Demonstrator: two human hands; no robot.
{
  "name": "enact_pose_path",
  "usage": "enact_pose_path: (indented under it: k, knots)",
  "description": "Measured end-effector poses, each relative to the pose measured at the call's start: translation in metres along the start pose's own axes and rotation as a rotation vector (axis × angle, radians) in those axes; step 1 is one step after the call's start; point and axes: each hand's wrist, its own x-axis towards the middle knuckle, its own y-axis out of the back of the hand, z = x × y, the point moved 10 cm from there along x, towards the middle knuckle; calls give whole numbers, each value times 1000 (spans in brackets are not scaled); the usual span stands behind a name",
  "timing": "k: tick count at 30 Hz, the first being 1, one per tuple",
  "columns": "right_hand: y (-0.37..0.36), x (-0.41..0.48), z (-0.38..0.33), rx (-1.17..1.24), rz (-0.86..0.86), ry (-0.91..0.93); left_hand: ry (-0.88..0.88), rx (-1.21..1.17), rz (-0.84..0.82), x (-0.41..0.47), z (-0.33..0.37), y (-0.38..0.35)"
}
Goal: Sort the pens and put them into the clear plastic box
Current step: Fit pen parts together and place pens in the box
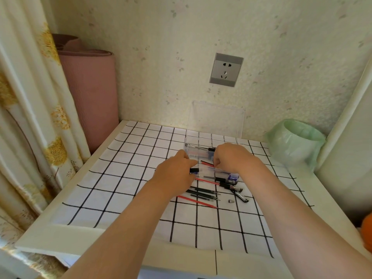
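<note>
the left hand (177, 171) curls its fingers round the black-capped end of a clear-barrelled pen (213, 170); the right hand (231, 158) curls over the same pen, its grip hidden. just behind sits the clear plastic box (187, 140), lid raised, a few pens inside. best to keep the pen level, lift it clear of the loose red and black refills (203, 193), and lay it alongside those inside.

Clear plastic box (217, 119): one; wall socket (226, 69): one; pink roll (90, 97): one; pens (209, 191): roughly a dozen, overlapping
</note>
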Motion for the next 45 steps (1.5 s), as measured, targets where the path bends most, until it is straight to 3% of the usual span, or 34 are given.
enact_pose_path:
  k: [7, 12, 16, 21, 30, 45]
  knots:
    - [-2, 0, 4, 106, -40, 27, -3, 21, -4, 0, 0, 0]
    - [27, -11, 10, 289, 76, 66, -2, -15, 12, 0, 2, 4]
    - [46, -26, 21, 518, 227, 37, -102, -91, 99, -1, 19, 25]
    - [49, -60, 23, 701, 320, 38, -83, -34, -5, -6, 20, 20]
    - [22, -123, 23, 674, 319, -39, -70, -178, -108, -18, 25, 14]
    - [23, -117, 12, 493, 341, 11, -70, -266, -143, -17, 26, 5]
